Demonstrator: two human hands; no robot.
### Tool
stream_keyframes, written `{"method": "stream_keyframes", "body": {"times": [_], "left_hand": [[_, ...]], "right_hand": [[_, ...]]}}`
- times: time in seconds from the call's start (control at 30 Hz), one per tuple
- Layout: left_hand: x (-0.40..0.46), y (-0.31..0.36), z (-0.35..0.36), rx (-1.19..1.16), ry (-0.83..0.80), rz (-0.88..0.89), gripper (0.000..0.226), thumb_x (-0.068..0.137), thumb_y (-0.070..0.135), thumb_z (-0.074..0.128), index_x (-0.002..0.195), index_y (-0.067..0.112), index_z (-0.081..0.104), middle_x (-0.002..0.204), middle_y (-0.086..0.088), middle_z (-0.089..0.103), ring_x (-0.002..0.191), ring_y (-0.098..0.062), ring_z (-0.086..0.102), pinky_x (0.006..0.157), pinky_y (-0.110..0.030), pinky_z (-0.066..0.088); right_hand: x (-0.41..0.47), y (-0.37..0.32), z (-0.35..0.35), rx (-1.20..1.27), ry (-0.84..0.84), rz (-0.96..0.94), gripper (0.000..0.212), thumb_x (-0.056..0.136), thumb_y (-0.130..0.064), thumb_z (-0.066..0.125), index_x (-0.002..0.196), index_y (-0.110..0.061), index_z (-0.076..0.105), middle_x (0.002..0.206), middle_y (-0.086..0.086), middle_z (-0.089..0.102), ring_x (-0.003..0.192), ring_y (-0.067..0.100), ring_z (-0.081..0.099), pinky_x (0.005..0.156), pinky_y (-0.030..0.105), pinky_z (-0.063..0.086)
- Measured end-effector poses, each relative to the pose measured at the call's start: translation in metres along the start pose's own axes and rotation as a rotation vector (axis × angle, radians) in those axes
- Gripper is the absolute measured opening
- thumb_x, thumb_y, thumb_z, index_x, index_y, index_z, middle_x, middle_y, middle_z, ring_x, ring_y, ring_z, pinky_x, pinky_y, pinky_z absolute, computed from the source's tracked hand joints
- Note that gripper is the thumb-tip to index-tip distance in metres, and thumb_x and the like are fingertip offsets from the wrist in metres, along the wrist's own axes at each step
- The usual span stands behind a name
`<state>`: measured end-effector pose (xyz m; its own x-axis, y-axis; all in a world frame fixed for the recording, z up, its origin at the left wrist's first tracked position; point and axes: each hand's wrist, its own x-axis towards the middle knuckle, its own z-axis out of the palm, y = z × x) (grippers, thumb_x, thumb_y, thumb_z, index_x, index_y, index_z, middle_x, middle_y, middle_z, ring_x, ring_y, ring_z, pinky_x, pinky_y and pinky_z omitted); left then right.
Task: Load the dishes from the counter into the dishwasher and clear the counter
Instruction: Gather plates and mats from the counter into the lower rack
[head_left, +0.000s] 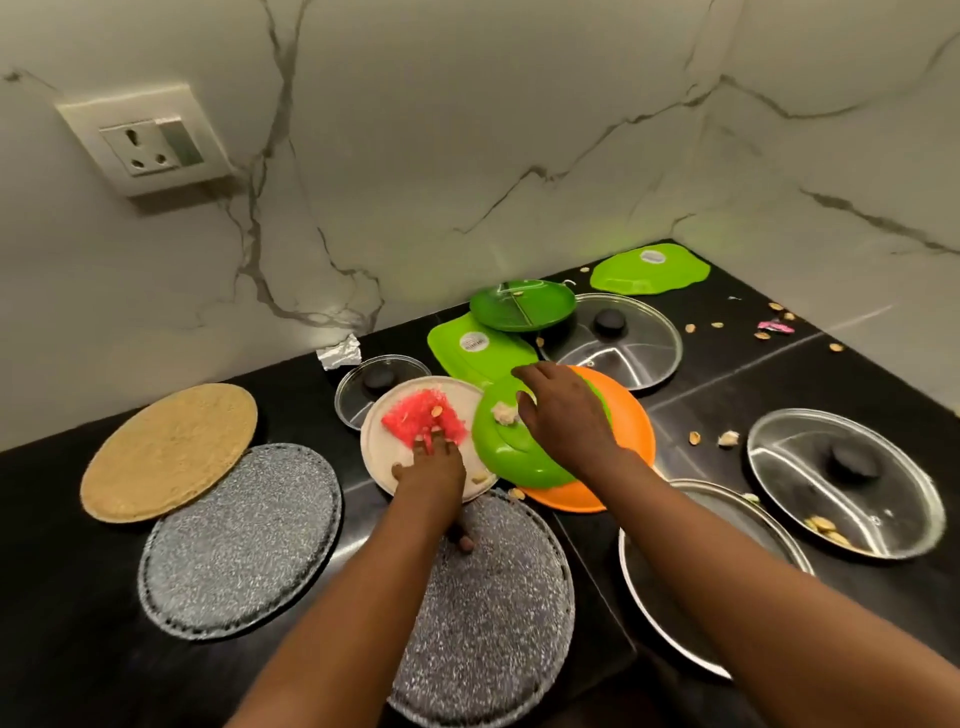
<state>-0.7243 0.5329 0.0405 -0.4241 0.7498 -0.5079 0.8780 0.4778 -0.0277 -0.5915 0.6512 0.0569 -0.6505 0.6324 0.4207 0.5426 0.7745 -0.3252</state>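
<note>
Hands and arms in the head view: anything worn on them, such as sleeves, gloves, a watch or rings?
Nothing worn shows. The left hand and right hand are bare, without gloves. Both forearms are bare as far as the frame's bottom edge, with no sleeve, watch or bracelet in view. No rings are visible, though the fingers are slightly blurred.

Black counter (727, 395) w/ scattered dishes. Left hand (431, 462) on white plate (384, 457), fingertips touching red food (421, 418). Right hand (563, 415) resting on tilted green plate (514, 457) over orange plate (631, 426). Glass lids (623, 338) far + right, speckled mats (239, 540) near left.
</note>
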Motion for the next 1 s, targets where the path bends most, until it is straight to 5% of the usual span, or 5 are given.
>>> {"method": "stream_keyframes", "body": {"times": [0.2,0.37,0.5,0.73,1.0], "left_hand": [[0.015,-0.006,0.001,-0.076,-0.071,-0.114,0.092,0.091,0.008,0.062,0.151,0.001,-0.007,0.157,-0.013,-0.027,0.146,-0.039,-0.012,0.105,-0.070,0.019],[0.021,-0.009,-0.001,-0.135,-0.161,-0.150,0.123,0.076,0.021,0.082,0.150,0.000,-0.014,0.152,-0.015,-0.037,0.144,-0.042,-0.018,0.106,-0.071,0.019],[0.023,-0.010,0.000,-0.166,-0.168,-0.158,0.122,0.076,0.017,0.081,0.149,-0.001,-0.015,0.151,-0.016,-0.038,0.143,-0.044,-0.019,0.105,-0.072,0.020],[0.026,-0.018,0.003,-0.268,-0.218,-0.281,0.138,0.070,0.026,0.087,0.145,-0.001,-0.026,0.146,-0.020,-0.043,0.139,-0.044,-0.028,0.105,-0.074,0.013],[0.026,-0.020,0.004,-0.281,-0.220,-0.301,0.118,0.082,0.015,0.075,0.146,-0.001,-0.022,0.150,-0.020,-0.038,0.139,-0.045,-0.028,0.105,-0.074,0.012]], "right_hand": [[0.032,0.017,0.031,-0.168,-0.415,-0.150,0.042,0.095,-0.043,0.052,0.133,-0.026,0.056,0.145,0.004,0.048,0.135,0.033,0.037,0.104,0.044,0.031],[0.037,0.040,0.028,-0.184,-0.294,-0.222,0.026,0.091,-0.041,0.058,0.108,-0.023,0.067,0.112,0.007,0.064,0.105,0.033,0.056,0.086,0.040,0.040],[0.050,0.053,0.023,-0.286,-0.266,-0.103,0.030,0.091,-0.042,0.056,0.093,-0.015,0.069,0.091,0.013,0.063,0.092,0.036,0.057,0.079,0.041,0.041],[0.082,0.014,0.049,-0.221,-0.353,-0.024,0.029,0.090,-0.031,0.058,0.110,-0.011,0.065,0.108,0.016,0.063,0.106,0.036,0.056,0.085,0.040,0.042],[0.094,-0.011,0.091,-0.347,-0.534,0.116,0.068,0.083,-0.042,0.070,0.134,-0.013,0.037,0.132,0.021,0.042,0.120,0.039,0.043,0.093,0.045,0.042]]}}
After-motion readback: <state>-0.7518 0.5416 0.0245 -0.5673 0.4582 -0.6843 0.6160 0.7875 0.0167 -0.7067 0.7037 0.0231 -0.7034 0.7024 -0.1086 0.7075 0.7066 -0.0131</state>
